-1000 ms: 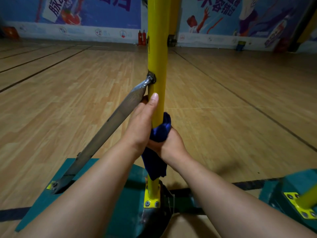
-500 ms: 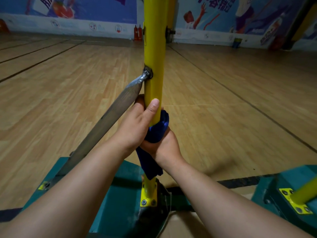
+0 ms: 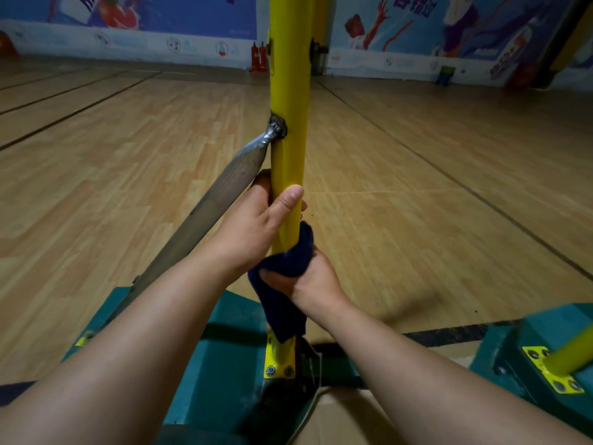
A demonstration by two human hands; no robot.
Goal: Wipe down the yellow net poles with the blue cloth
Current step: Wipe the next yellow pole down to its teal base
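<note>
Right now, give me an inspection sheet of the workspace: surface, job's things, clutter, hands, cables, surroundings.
Surface: wooden court floor with dark lines.
Job's things: yellow pole upright on a green base; blue cloth wrapped round its lower part.
Clutter: nothing seen.
Hands: left hand grips the bare pole above the cloth; right hand holds the cloth against the pole.
Cables: thin pale cord by the pole foot.
Surroundings: grey metal brace slanting to the pole; second green base with a yellow pole at right; wall banners.
</note>
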